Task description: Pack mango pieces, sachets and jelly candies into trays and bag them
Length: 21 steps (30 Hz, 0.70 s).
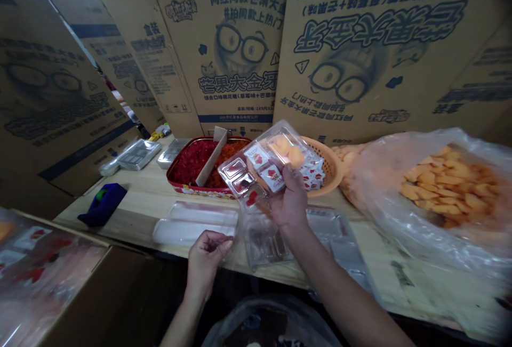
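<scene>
My right hand [291, 201] is raised above the wooden table [148, 198] and grips a clear plastic compartment tray [240, 174], tilted toward me. That tray holds orange fruit slices, two small sauce packets and a bit of red filling. My left hand [208, 256] is low at the table's front edge, fingers pinched on the corner of a clear plastic lid [192, 222] lying flat. More empty clear trays [266, 240] lie on the table under my right wrist.
A red tin [188, 187] of red shreds with a cardboard divider stands behind. An orange basket [330, 168] holds sauce packets. A large plastic bag of orange slices [444, 184] fills the right. A blue tape dispenser [103, 203] and stacked trays [138, 155] sit left. Cardboard boxes wall the back.
</scene>
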Available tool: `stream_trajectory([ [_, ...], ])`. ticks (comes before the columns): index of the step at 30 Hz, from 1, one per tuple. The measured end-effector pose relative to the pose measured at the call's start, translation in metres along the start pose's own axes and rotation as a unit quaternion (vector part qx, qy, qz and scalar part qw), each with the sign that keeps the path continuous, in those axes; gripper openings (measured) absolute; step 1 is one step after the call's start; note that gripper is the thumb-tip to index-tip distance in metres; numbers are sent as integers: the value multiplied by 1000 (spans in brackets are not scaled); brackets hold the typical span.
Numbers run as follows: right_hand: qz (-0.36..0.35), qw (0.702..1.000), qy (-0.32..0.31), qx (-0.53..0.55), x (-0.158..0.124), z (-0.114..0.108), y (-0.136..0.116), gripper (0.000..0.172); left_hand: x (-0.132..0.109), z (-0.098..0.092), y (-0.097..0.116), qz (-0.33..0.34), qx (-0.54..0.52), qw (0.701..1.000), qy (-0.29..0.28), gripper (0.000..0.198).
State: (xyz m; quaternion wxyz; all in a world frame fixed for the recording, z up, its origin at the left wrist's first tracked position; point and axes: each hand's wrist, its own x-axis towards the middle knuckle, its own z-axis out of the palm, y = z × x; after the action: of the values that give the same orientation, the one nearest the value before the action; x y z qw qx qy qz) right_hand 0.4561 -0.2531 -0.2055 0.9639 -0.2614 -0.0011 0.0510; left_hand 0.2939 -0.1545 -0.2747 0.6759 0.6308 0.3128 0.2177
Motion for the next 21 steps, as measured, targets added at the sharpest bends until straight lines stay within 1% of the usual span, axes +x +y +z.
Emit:
stream_trajectory([
  [8,-16,1000,14,22,3,-4,2,27,1,-5,0,-27,-51,998,-36,26],
  [12,-15,1000,-1,12,2,-4,6,30,1,-7,-3,-17,-46,997,-53,24],
  [15,-16,1000,9,10,3,-3,7,32,0,-7,-4,-11,-36,998,-59,23],
  [21,-25,999,16,26,6,0,6,25,-1,-8,-3,-19,-49,997,-64,25],
])
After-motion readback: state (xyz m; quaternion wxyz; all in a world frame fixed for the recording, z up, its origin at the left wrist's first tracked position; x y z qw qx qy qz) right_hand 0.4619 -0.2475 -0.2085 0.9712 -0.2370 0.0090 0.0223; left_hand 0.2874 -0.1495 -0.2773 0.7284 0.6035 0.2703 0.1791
